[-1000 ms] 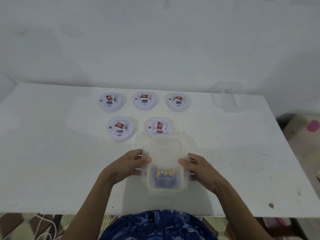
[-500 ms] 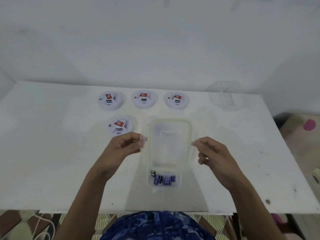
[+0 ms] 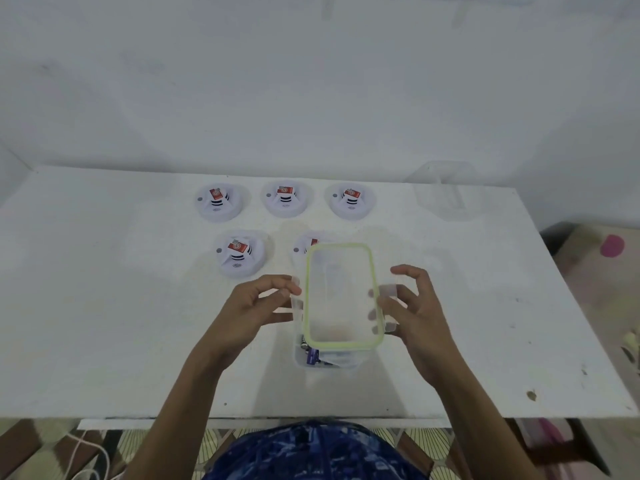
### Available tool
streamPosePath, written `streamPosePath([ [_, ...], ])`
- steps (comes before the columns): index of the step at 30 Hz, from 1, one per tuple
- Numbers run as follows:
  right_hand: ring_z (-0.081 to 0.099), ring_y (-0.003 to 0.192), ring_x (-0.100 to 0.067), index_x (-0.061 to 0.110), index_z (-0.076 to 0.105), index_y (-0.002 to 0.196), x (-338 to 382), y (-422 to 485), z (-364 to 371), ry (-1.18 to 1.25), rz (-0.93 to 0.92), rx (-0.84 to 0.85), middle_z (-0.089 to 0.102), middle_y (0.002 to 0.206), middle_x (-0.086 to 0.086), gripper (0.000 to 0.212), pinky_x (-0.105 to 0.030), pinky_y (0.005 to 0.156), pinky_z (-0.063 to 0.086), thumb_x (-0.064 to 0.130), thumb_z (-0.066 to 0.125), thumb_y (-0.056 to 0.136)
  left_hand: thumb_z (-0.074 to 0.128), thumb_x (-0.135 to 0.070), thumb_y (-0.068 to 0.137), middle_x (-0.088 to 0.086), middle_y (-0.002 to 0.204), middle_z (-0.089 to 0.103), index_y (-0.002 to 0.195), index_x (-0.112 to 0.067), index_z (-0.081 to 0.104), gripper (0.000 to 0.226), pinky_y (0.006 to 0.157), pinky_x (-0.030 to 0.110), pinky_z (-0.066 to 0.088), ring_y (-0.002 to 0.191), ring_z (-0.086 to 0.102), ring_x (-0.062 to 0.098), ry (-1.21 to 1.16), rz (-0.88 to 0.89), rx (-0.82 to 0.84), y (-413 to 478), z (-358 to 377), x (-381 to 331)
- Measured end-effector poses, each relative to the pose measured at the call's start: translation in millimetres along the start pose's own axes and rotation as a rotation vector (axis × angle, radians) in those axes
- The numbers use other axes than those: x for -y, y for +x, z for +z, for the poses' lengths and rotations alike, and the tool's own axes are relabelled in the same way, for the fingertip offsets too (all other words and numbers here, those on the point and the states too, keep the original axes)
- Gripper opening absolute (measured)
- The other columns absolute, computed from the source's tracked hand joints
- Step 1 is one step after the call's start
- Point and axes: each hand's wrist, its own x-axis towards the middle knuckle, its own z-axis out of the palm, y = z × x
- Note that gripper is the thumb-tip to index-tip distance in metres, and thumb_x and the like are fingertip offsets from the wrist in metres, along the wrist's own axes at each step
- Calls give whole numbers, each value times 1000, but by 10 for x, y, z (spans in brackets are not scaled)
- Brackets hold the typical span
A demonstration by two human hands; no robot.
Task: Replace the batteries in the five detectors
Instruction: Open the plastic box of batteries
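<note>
Several white round detectors with red-labelled batteries lie on the white table (image 3: pixel 104 323): three in a back row (image 3: pixel 217 201) (image 3: pixel 286 199) (image 3: pixel 350 200), two in front (image 3: pixel 239 253) (image 3: pixel 304 249), the right one partly hidden. A clear lid with a green rim (image 3: pixel 341 294) is held above a clear battery box (image 3: pixel 325 360) with purple batteries inside. My left hand (image 3: pixel 254 306) pinches the lid's left clip. My right hand (image 3: pixel 408 310) grips the lid's right edge, fingers under it.
A second clear plastic container (image 3: pixel 446 192) stands at the table's back right corner. The wall runs right behind the table. To the right is a patterned floor mat (image 3: pixel 602 271); cables lie on the floor at the lower left.
The lid came off the battery box and rose in both hands. It now hangs slightly lower and nearer, covering part of the box; my right hand's fingers moved under its edge.
</note>
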Motion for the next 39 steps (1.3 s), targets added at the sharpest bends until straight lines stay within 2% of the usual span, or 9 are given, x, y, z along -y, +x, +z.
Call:
streamPosePath([
  [2, 63, 71, -28, 30, 44, 126, -56, 9, 43, 43, 45, -49, 70, 100, -13, 49, -37, 63, 53, 1, 58, 90, 55, -5, 92, 3, 118, 63, 88, -9, 70, 16, 82, 40, 58, 91, 69, 27, 23, -8, -22, -4, 29, 27],
  [4, 64, 72, -27, 20, 45, 130, -95, 12, 61, 41, 94, -55, 71, 99, -12, 44, -37, 67, 55, 2, 56, 92, 57, -4, 90, 1, 116, 64, 88, -9, 67, 11, 82, 42, 57, 90, 70, 27, 27, -11, -33, -9, 34, 64],
  [9, 69, 85, -36, 20, 53, 121, -134, -55, 85, 4, 170, -29, 72, 94, -17, 36, -45, 68, 58, -1, 51, 92, 57, -3, 90, 2, 109, 68, 98, -6, 58, 9, 80, 39, 57, 88, 70, 30, -5, 1, -17, -18, 5, 127],
  [14, 66, 77, -30, 20, 52, 121, -188, -43, 104, -65, 146, -91, 71, 90, -17, 35, -47, 65, 59, -2, 45, 94, 57, -18, 92, 4, 108, 66, 105, -19, 59, 13, 76, 41, 59, 86, 70, 19, 71, -131, -116, 47, -41, 316],
  [21, 60, 74, -26, 18, 52, 122, -271, -32, 196, -48, 127, -182, 67, 90, -21, 34, -50, 67, 59, -1, 41, 96, 59, -42, 87, -7, 115, 57, 130, -30, 45, 47, 61, 26, 59, 90, 65, 11, 315, -317, 138, 103, 58, 442],
  [25, 59, 73, -26, 17, 51, 123, -321, -15, 178, -39, 126, -235, 66, 89, -21, 34, -47, 66, 59, -1, 40, 97, 59, -35, 88, -4, 108, 64, 121, -27, 55, 34, 57, 27, 59, 84, 67, 15, 367, -238, 107, 142, 142, 474],
  [31, 58, 71, -25, 16, 51, 122, -267, 29, -75, -36, 100, -272, 65, 87, -20, 33, -42, 63, 59, -2, 40, 97, 53, -31, 90, -19, 89, 68, 95, -32, 67, 15, 71, 36, 58, 76, 67, 4, 552, -74, 88, 246, 302, 459],
  [35, 58, 71, -25, 17, 52, 122, -94, 121, -447, -43, 78, -292, 65, 88, -20, 33, -42, 64, 59, -2, 41, 96, 53, -27, 91, -6, 88, 70, 83, -28, 55, 8, 65, 45, 58, 69, 69, 18, 485, -73, 96, 389, 615, 305],
  [39, 58, 72, -25, 16, 51, 124, 112, 245, -934, -50, 55, -320, 65, 89, -21, 35, -42, 64, 59, -2, 40, 96, 57, -24, 90, -6, 89, 69, 83, -23, 57, 6, 64, 46, 59, 68, 70, 16, 438, -62, 31, 648, 982, 127],
])
